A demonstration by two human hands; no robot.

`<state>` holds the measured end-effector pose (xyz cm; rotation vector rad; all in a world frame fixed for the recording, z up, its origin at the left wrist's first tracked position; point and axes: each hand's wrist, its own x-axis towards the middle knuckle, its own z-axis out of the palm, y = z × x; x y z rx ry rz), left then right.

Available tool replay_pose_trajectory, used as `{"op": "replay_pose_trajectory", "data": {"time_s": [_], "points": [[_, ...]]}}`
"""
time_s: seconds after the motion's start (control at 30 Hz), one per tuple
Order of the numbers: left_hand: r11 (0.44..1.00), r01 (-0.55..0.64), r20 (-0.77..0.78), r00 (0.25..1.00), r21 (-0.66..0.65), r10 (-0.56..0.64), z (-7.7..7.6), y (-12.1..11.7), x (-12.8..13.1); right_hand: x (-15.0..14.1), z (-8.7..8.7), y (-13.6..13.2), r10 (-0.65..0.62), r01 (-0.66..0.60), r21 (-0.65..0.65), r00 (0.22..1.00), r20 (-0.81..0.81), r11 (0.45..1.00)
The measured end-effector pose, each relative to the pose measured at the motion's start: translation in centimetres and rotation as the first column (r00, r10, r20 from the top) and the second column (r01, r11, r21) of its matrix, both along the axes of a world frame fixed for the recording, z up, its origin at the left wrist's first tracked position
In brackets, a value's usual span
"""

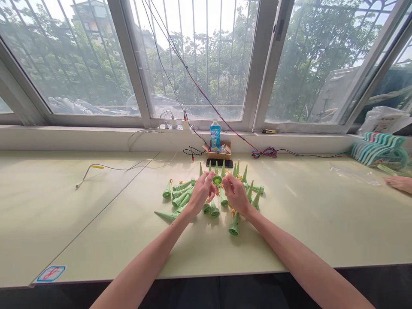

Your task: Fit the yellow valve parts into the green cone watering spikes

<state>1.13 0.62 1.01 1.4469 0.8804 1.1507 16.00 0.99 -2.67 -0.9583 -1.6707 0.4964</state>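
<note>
My left hand [203, 189] is closed around a green plastic watering spike [218, 180], whose round open end faces me. Against its right side, the fingers of my right hand [234, 191] are pinched together; a bit of yellow shows near them, but what they grip is mostly hidden. Around both hands lie several more spikes, with a fallen one [234, 225] below my right hand and a pointed one [165, 215] at the left. Others stand tip up, such as a spike [256, 199] at the right. Small yellow valve pieces [233, 211] show among them.
Behind the pile are a black phone [219, 163], a small cardboard box [219, 155] and a blue bottle [215, 136]. Cables [265, 152] run along the back and a white cord [122, 166] at left. Green hangers [380, 148] and another person's hand [399, 182] are at far right.
</note>
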Motion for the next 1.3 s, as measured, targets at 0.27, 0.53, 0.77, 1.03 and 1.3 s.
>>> {"op": "replay_pose_trajectory", "data": {"time_s": [0.27, 0.53, 0.77, 1.03, 1.3], "points": [[0.999, 0.041, 0.023, 0.999, -0.008, -0.041, 0.07, -0.03, -0.05, 0.19, 0.12, 0.06, -0.022, 0.022, 0.023, 1.000, -0.019, 0.999], [0.998, 0.021, -0.035, 0.999, 0.055, -0.020, 0.17, -0.32, -0.12, 0.11, 0.27, 0.04, -0.039, 0.040, 0.030, 0.999, -0.023, 0.999], [0.990, 0.046, -0.068, 0.997, 0.131, -0.038, -0.09, -0.28, -0.20, 0.13, 0.44, 0.07, -0.073, 0.074, 0.018, 0.997, -0.020, 0.997], [0.982, 0.040, -0.111, 0.994, 0.186, -0.019, -0.09, -0.34, -0.07, 0.16, 0.59, 0.11, -0.081, 0.081, 0.010, 0.997, -0.017, 0.997], [0.965, 0.054, -0.170, 0.985, 0.256, -0.010, -0.68, -0.09, -0.17, 0.31, 0.42, 0.31, -0.075, 0.075, -0.031, 0.997, -0.007, 0.997]]}}
